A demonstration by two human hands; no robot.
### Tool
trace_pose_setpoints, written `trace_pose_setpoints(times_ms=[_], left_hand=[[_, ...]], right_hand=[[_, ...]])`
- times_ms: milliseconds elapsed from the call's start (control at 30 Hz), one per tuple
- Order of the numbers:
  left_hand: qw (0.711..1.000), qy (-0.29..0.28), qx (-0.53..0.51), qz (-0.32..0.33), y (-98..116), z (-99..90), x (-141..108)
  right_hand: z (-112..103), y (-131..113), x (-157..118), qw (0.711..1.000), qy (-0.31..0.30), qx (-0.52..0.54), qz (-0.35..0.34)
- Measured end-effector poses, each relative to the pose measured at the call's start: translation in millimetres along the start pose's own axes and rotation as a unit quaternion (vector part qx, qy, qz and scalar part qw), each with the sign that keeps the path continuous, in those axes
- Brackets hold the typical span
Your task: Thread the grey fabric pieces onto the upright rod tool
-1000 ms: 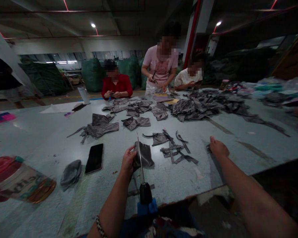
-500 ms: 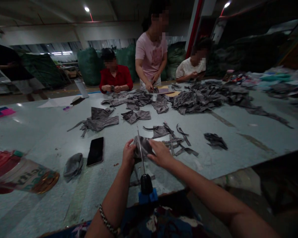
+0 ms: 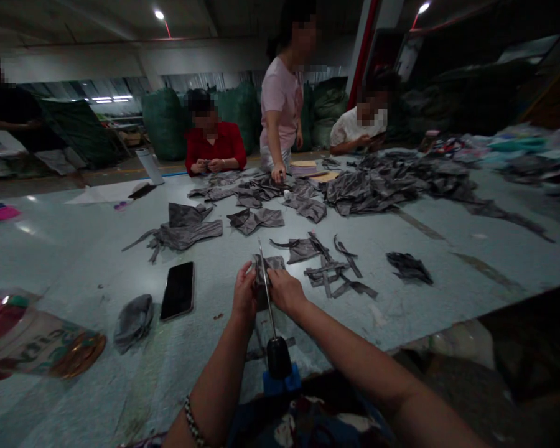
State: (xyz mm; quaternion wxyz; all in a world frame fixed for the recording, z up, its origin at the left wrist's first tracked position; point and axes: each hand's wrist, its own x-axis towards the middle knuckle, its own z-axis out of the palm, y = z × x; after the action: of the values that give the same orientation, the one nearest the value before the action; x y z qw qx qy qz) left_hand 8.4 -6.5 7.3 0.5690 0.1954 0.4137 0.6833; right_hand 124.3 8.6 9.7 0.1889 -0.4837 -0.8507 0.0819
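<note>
Left hand (image 3: 245,292): closed on grey cloth (image 3: 274,264), fingertips hidden.
Right hand (image 3: 284,291): closed on same cloth.
Cloth: over bench (image 3: 368,317), at upright spike (image 3: 265,280); contact unclear, lower part hidden.

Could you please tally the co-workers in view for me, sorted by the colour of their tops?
Red top: 1
Pink top: 1
White top: 1
Black top: 1
Total: 4
</note>
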Motion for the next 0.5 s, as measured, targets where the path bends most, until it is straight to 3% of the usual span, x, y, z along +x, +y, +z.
trace_pose_setpoints(times_ms=[133, 267, 500], left_hand=[[0.999, -0.021, 0.031, 0.017, 0, -0.7, -3], [0.998, -0.016, 0.060, 0.011, 2, -2.5, -3], [0.996, -0.017, 0.087, 0.017, 0, -2.1, -5]], right_hand=[[-5, 12, 11, 0.983, 0.064, 0.156, 0.072], [-13, 27, 34, 0.924, 0.131, 0.301, 0.196], [-1, 29, 41, 0.863, 0.152, 0.448, 0.175]])
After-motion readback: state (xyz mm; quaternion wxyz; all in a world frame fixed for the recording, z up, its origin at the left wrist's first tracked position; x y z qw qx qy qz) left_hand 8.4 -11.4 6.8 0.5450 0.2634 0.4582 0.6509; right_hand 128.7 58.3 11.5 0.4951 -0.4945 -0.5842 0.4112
